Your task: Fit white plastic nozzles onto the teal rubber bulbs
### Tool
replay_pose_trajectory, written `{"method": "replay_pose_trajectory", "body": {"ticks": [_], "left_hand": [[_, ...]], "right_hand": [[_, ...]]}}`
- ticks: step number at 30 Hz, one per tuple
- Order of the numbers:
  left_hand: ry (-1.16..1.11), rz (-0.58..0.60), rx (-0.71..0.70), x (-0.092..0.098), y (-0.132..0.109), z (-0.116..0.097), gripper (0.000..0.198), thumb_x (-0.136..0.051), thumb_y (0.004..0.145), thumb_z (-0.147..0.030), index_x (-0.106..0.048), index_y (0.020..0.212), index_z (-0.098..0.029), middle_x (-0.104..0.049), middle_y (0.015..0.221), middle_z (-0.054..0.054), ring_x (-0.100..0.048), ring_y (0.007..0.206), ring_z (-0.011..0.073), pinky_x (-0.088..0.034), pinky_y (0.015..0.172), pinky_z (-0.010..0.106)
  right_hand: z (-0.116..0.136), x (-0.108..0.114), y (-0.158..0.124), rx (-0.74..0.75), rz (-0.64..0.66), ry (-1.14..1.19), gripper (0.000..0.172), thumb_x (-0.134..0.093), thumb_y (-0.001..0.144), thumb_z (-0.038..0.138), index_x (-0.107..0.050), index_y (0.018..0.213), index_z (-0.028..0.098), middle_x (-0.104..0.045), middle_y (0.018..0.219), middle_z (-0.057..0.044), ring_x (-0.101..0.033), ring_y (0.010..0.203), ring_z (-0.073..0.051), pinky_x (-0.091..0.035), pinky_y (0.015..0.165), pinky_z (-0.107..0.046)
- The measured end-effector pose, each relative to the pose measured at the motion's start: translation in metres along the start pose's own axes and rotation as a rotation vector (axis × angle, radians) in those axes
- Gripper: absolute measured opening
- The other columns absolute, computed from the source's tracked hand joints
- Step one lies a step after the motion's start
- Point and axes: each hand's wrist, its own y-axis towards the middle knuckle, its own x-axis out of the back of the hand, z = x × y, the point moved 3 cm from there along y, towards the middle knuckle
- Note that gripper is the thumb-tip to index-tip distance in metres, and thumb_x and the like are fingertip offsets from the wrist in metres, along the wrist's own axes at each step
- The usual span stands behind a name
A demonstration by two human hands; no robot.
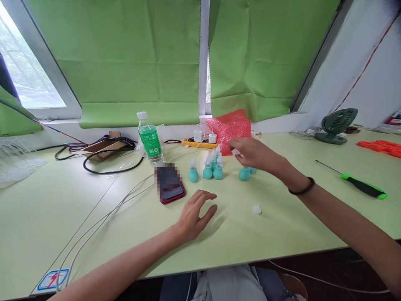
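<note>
My right hand (255,154) is closed in a pinch on a small white translucent tip (236,152), above a teal squeeze bulb (244,174). Another teal bulb sits partly hidden behind that one, under my hand. To the left stand several teal bulbs with white tips: a lone bulb (193,174) and a tight cluster (213,169). My left hand (196,215) hovers or rests low over the table in front of the cluster, fingers apart, holding nothing. Between my arms lies a small round white piece (257,209) on the tabletop.
A phone (171,184) lies left of the bulbs, below a water bottle (150,140). Behind are an orange power strip (200,143) and red bubble wrap (232,127). A screwdriver (354,180), a small fan (336,125) and orange parts (380,147) are right. White cables (109,215) cross the left.
</note>
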Motion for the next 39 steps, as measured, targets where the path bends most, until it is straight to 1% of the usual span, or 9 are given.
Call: {"method": "replay_pose_trajectory", "body": {"ticks": [5,10,12,16,22,26,29,34,39], "left_hand": [[-0.126,-0.078,0.140,0.001,0.002,0.006,0.035,-0.049,0.077,-0.026,-0.041,0.111,-0.019,-0.055,0.099,0.006,-0.051,0.088,0.0148,-0.043,0.077,0.029],[-0.163,-0.033,0.237,-0.005,0.005,0.013,0.021,-0.047,0.078,-0.027,-0.055,0.093,-0.017,-0.061,0.086,0.004,-0.055,0.072,0.0123,-0.046,0.068,0.026],[-0.172,-0.031,0.265,-0.007,0.006,0.017,0.018,-0.049,0.076,-0.027,-0.058,0.085,-0.015,-0.061,0.079,0.004,-0.055,0.067,0.0118,-0.047,0.063,0.024],[-0.045,-0.016,0.285,-0.008,0.007,0.020,0.015,-0.053,0.071,-0.024,-0.059,0.081,-0.015,-0.060,0.072,0.003,-0.054,0.063,0.0117,-0.046,0.060,0.024],[0.141,0.113,0.220,-0.010,0.008,0.019,0.016,-0.055,0.067,-0.018,-0.060,0.081,-0.017,-0.061,0.074,0.003,-0.052,0.072,0.0163,-0.044,0.066,0.028],[0.147,0.161,0.206,-0.012,0.009,0.021,0.016,-0.053,0.068,-0.017,-0.061,0.082,-0.016,-0.061,0.078,0.004,-0.051,0.076,0.0171,-0.042,0.069,0.029],[0.150,0.170,0.202,-0.012,0.009,0.021,0.016,-0.053,0.070,-0.018,-0.061,0.083,-0.016,-0.061,0.078,0.004,-0.050,0.075,0.0169,-0.041,0.070,0.029],[0.169,0.194,0.204,-0.012,0.009,0.021,0.019,-0.054,0.070,-0.022,-0.062,0.086,-0.017,-0.060,0.076,0.004,-0.050,0.076,0.0174,-0.041,0.069,0.029],[0.169,0.203,0.183,-0.011,0.009,0.022,0.018,-0.053,0.071,-0.022,-0.062,0.086,-0.016,-0.060,0.075,0.005,-0.050,0.074,0.0166,-0.040,0.068,0.028]], "right_hand": [[0.056,-0.002,-0.046,0.352,-0.057,0.519,0.017,-0.044,0.073,0.009,-0.049,0.087,0.018,-0.055,0.084,-0.004,-0.052,0.077,-0.014,-0.041,0.067,-0.025],[0.069,-0.051,-0.057,0.347,-0.221,0.747,0.016,-0.044,0.077,0.015,-0.048,0.090,0.022,-0.054,0.085,-0.003,-0.053,0.079,-0.013,-0.044,0.067,-0.025],[0.067,-0.060,-0.056,0.328,-0.192,0.752,0.021,-0.045,0.076,0.015,-0.047,0.095,0.025,-0.055,0.090,-0.003,-0.053,0.084,-0.014,-0.044,0.071,-0.026],[0.042,-0.049,-0.057,0.221,-0.102,0.656,0.031,-0.055,0.069,0.023,-0.049,0.100,0.022,-0.054,0.100,-0.006,-0.050,0.095,-0.019,-0.040,0.081,-0.031],[-0.014,-0.064,-0.067,-0.057,0.411,0.411,0.027,-0.061,0.059,0.032,-0.058,0.082,0.018,-0.058,0.068,-0.003,-0.053,0.066,-0.018,-0.040,0.055,-0.026],[-0.021,-0.081,-0.068,-0.025,0.526,0.465,0.012,-0.058,0.060,0.024,-0.060,0.069,0.017,-0.059,0.062,-0.002,-0.053,0.061,-0.015,-0.038,0.048,-0.022],[-0.007,-0.084,-0.061,0.045,0.438,0.568,0.009,-0.053,0.064,0.018,-0.061,0.064,0.016,-0.059,0.059,-0.001,-0.053,0.054,-0.012,-0.039,0.048,-0.021],[0.033,-0.082,-0.051,0.091,0.046,0.754,0.013,-0.054,0.069,0.024,-0.061,0.074,0.013,-0.059,0.059,-0.002,-0.053,0.052,-0.011,-0.042,0.052,-0.021],[0.062,-0.085,-0.056,0.151,-0.078,0.765,0.015,-0.053,0.072,0.025,-0.061,0.080,0.015,-0.058,0.058,-0.002,-0.050,0.051,-0.010,-0.040,0.052,-0.021]]}}
